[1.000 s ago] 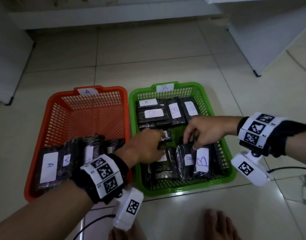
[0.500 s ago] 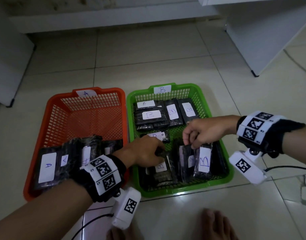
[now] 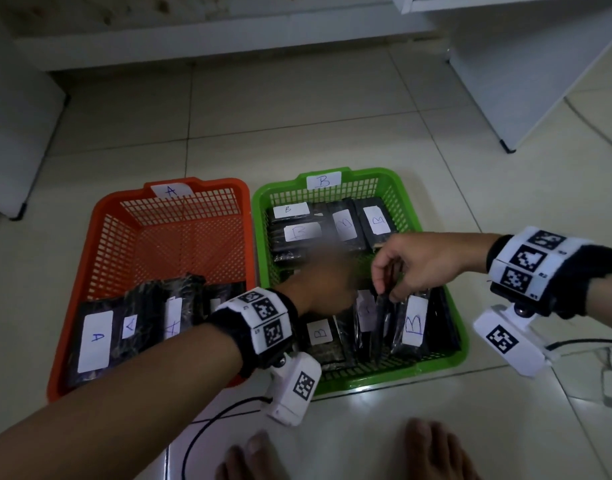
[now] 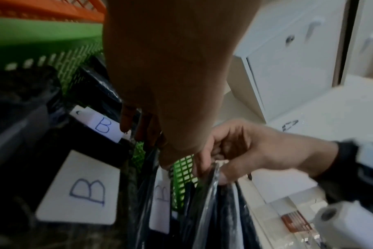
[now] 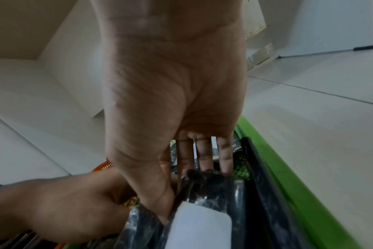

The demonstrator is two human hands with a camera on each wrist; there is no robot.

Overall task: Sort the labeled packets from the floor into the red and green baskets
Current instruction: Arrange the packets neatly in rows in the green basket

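Observation:
The red basket (image 3: 89, 271), tagged A, holds several black packets labeled A (image 3: 96, 337) at its near end. The green basket (image 3: 373, 173), tagged B, holds several B packets (image 3: 342, 223). Both hands are inside the green basket's near half. My right hand (image 3: 401, 268) pinches the top edge of an upright black packet (image 5: 202, 185) between thumb and fingers. My left hand (image 3: 325, 282), blurred in the head view, curls its fingers (image 4: 138, 124) and thumb round the top of a neighbouring B packet (image 4: 160, 198). More B packets (image 3: 413, 323) stand beside them.
Both baskets sit side by side on a pale tiled floor. White cabinets stand at the right (image 3: 522, 81) and left (image 3: 13, 133). Bare feet (image 3: 436, 452) and a black cable (image 3: 211, 424) lie just in front of the baskets.
My left hand has shifted right, closer to the right hand, and is blurred with motion. My right hand keeps its pinch and has raised its packet slightly.

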